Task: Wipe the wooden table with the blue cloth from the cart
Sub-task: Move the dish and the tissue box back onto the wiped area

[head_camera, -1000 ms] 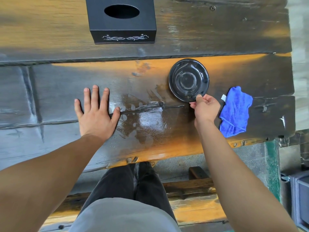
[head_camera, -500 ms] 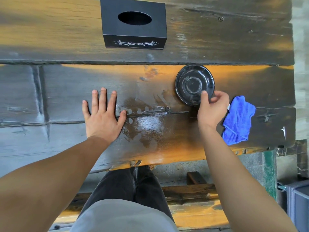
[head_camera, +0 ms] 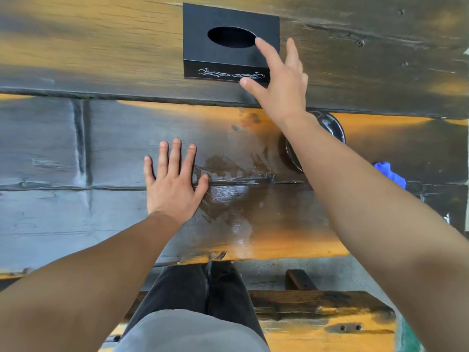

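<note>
Both hands are empty: left hand (head_camera: pixel 173 185) flat on the wooden table (head_camera: pixel 76 224), right hand (head_camera: pixel 278 82) spread toward the tissue box (head_camera: pixel 229 41); clearing seems underway, blue cloth (head_camera: pixel 389 172) lies unheld at right, needing pickup

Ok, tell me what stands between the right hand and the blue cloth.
Nothing visible blocks it. The right hand is open, up by the black tissue box, while the blue cloth lies free on the wooden table, partly hidden behind the right forearm. The black dish sits beside that path.
</note>
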`<action>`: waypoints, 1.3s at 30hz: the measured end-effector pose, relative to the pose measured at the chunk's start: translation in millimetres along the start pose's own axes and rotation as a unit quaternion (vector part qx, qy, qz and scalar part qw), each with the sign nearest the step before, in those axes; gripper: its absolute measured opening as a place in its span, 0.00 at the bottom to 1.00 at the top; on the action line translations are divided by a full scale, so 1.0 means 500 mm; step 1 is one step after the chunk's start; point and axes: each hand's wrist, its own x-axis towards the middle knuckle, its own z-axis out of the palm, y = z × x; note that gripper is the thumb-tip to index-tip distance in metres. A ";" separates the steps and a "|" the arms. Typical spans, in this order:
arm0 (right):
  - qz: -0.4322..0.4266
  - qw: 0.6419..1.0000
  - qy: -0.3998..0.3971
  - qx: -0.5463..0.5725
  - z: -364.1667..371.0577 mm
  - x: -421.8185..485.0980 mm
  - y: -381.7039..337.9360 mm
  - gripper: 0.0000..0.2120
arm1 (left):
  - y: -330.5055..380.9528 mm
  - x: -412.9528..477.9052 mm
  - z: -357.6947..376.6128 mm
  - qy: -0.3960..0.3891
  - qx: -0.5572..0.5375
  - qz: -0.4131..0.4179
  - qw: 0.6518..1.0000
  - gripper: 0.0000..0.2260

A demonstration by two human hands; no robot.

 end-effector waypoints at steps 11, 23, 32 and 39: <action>0.008 0.999 -0.011 0.032 0.021 0.042 -0.009 0.23 | 0.005 0.000 -0.010 -0.009 0.001 0.000 1.000 0.32; -0.002 0.999 -0.017 0.035 0.009 0.021 -0.007 0.19 | 0.002 0.000 -0.001 0.001 0.008 0.004 1.000 0.32; -0.007 0.999 -0.002 0.052 -0.001 -0.115 0.016 0.22 | 0.003 0.000 -0.007 -0.004 0.006 0.001 1.000 0.32; 0.002 1.000 0.000 0.031 0.000 -0.216 0.045 0.23 | 0.003 0.000 -0.003 0.003 0.004 0.000 1.000 0.33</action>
